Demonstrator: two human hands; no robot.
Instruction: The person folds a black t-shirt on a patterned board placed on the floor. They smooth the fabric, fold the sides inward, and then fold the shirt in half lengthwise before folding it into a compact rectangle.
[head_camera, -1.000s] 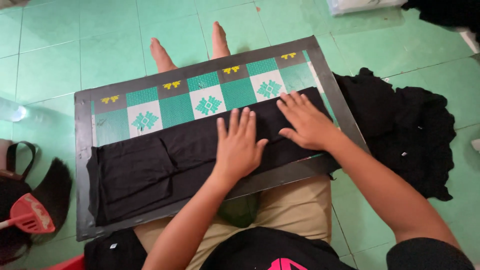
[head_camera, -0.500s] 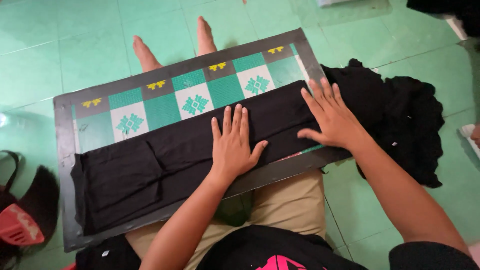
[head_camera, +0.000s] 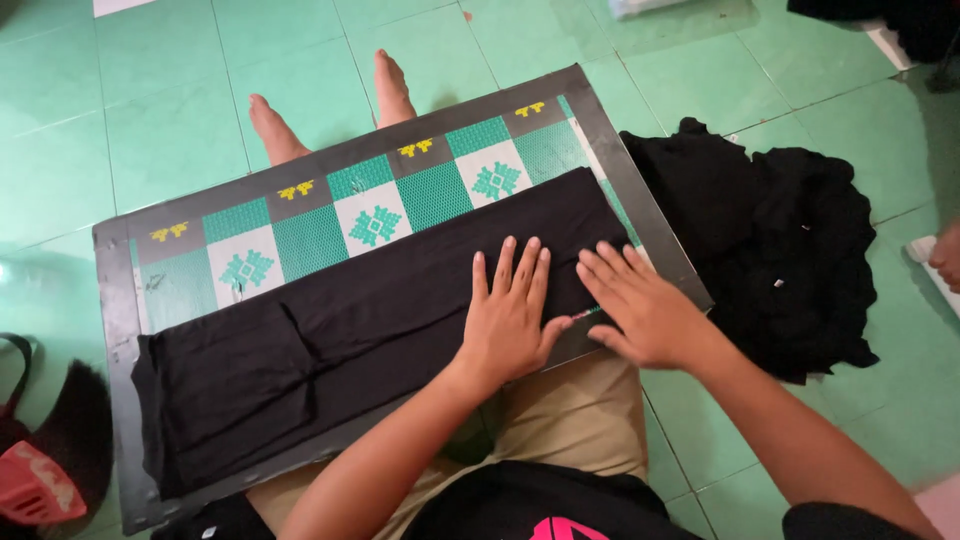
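Note:
A long black garment (head_camera: 360, 330) lies folded lengthwise across a black-framed board (head_camera: 115, 330) with a green and white patterned face, resting on my lap. My left hand (head_camera: 510, 320) lies flat, fingers spread, on the right part of the cloth. Just beside it, my right hand (head_camera: 640, 310) presses flat near the garment's right end, at the board's lower right edge. Neither hand grips anything.
A heap of black clothes (head_camera: 780, 250) lies on the green tiled floor (head_camera: 120, 120) to the right of the board. My bare feet (head_camera: 390, 90) stick out beyond the board's far edge. A red and black object (head_camera: 40, 480) sits at the lower left.
My right hand has slid in from the garment's far right end toward my left hand. The view has shifted, so the board sits lower and more to the right.

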